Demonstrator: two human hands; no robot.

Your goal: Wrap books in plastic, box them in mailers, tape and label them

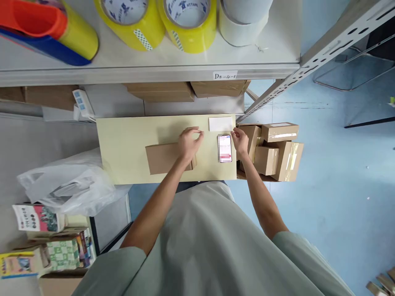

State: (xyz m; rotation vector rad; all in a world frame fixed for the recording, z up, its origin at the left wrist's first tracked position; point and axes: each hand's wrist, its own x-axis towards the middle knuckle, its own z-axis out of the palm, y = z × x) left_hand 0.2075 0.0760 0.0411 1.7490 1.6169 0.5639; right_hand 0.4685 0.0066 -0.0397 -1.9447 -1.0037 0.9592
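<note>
A closed brown cardboard box (163, 158) lies on the cream tabletop (123, 139). My left hand (190, 143) is above the box's right end, thumb and fingers bent together in a pinch. Whatever is between its fingertips, if anything, is too small to make out. At the table's right edge, my right hand (240, 140) is also pinched, its fingertips close to the corner of a white rectangular slip (220, 124); I cannot tell whether they touch it. Between my hands lies a phone (226, 149) with its screen lit.
A shelf (185, 73) above the table's far side bears yellow tape rolls (188, 35) and white rolls (243, 24). Several taped cartons (267, 160) fill a box at right. A white plastic bag (70, 181) and stacked books (61, 253) are at left. A metal post (296, 74) rises at right.
</note>
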